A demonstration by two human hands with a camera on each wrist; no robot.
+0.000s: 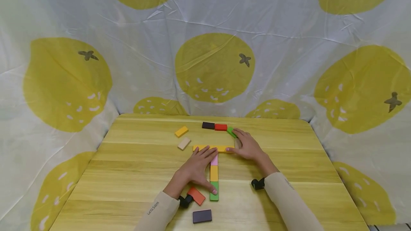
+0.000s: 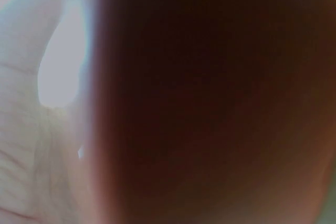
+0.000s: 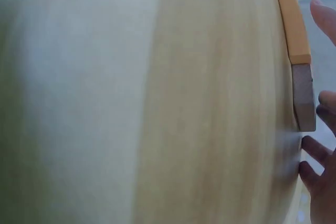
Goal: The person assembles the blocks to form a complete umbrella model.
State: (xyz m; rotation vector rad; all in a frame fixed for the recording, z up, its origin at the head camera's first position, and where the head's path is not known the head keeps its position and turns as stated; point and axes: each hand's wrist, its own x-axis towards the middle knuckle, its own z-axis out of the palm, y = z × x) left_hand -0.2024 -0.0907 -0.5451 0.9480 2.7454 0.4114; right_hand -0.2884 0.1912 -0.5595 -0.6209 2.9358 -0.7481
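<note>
My left hand (image 1: 196, 167) spreads over a column of flat blocks, its thumb on the green block (image 1: 214, 196) at the near end. Above that block come a yellow block (image 1: 214, 173) and a pink block (image 1: 214, 159). The left fingertips touch a yellow row (image 1: 221, 148) crossing the column's top. My right hand (image 1: 249, 147) has its thumb at the row's right end and its fingers by a tilted green block (image 1: 231, 132). A pale block (image 1: 237, 143), partly hidden, lies between them; in the right wrist view a block (image 3: 303, 98) looks grey-brown. The left wrist view is mostly dark blur.
A black block (image 1: 208, 125) and a red block (image 1: 221, 127) lie end to end at the back. Loose around the table (image 1: 128, 174) are yellow (image 1: 181, 132), beige (image 1: 184, 143), orange-red (image 1: 196, 196) and dark purple (image 1: 202, 216) blocks. A lemon-print curtain (image 1: 276, 63) hangs behind.
</note>
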